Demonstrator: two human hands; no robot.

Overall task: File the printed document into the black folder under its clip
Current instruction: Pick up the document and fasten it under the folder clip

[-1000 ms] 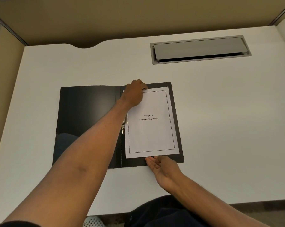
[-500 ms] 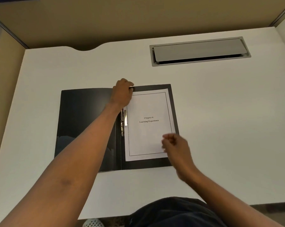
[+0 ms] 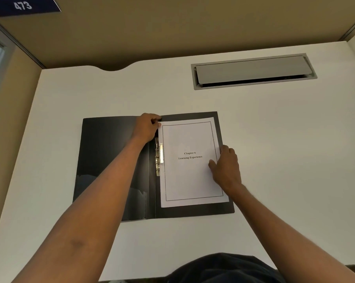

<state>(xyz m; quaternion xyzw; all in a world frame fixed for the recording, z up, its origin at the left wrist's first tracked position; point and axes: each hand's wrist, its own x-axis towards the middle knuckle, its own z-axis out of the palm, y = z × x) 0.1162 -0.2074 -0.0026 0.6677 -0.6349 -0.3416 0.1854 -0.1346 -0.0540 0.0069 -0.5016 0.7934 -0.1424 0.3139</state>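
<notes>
The black folder [image 3: 109,158] lies open flat on the white desk. The printed document [image 3: 189,176], a white page headed "Chapter 6 Learning Experience", lies on the folder's right half. The metal clip [image 3: 159,157] runs along the spine, and its silver bar overlaps the page's left edge. My left hand [image 3: 147,127] pinches the page's top left corner. My right hand [image 3: 225,168] rests on the page's right edge, fingers pressing down on the paper.
A grey cable hatch [image 3: 253,71] is set into the desk at the back right. Tan partition walls enclose the desk at the back and left. A blue sign [image 3: 22,6] reading 473 shows at the top left. My dark clothing fills the bottom edge.
My right hand has risen from below the page's bottom edge to its right edge and now presses there. My left hand has shifted left to the page's top left corner.
</notes>
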